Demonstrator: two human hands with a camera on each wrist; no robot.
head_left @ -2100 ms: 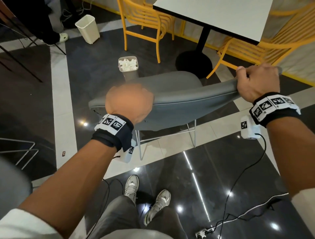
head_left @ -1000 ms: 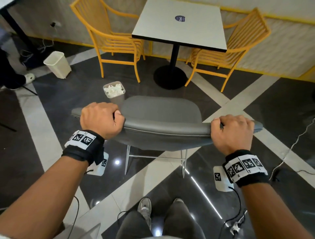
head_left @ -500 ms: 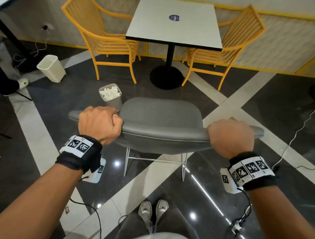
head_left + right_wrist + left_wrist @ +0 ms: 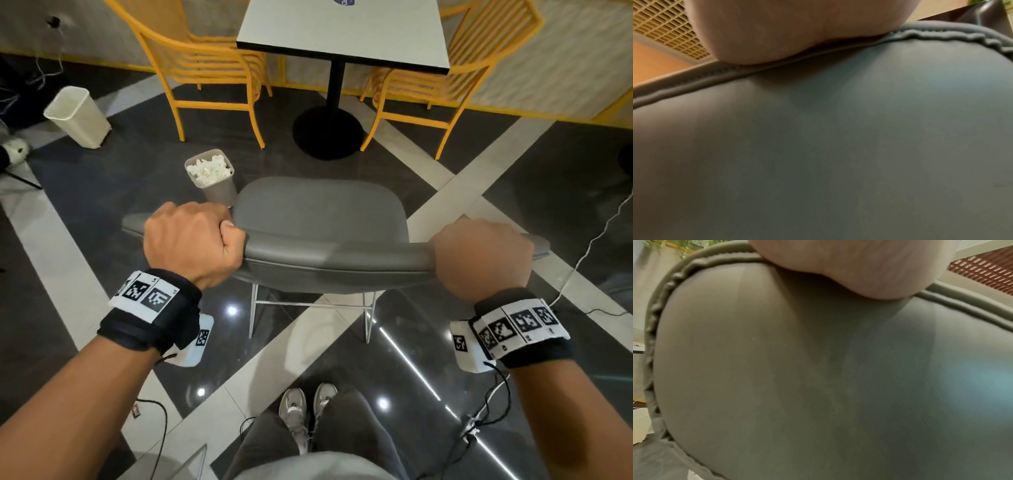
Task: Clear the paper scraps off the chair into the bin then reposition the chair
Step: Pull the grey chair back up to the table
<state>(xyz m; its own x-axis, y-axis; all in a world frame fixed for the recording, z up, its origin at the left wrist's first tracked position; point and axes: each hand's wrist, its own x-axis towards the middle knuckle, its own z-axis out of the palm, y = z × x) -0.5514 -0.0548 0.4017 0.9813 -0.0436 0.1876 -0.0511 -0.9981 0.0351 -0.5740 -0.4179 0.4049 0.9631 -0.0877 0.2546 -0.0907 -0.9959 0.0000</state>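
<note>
A grey padded chair (image 4: 318, 219) stands in front of me on thin metal legs, its seat bare of scraps. My left hand (image 4: 191, 240) grips the left end of the backrest's top edge. My right hand (image 4: 479, 257) grips the right end, blurred in the head view. Just beyond the chair's left side sits a small grey bin (image 4: 212, 178) filled with white paper scraps (image 4: 209, 169). Both wrist views are filled by the grey backrest (image 4: 818, 378) (image 4: 838, 146), with my palm pressed on its piped rim.
A white table (image 4: 342, 31) on a black pedestal stands ahead between two yellow metal chairs (image 4: 205, 65) (image 4: 445, 78). An empty white bin (image 4: 77, 116) sits far left. Cables (image 4: 582, 253) trail over the glossy tiled floor at right. My shoes (image 4: 308, 407) are behind the chair.
The chair has turned square to the table and edged slightly toward it. My left hand came onto the backrest and took hold; both hands keep their grip.
</note>
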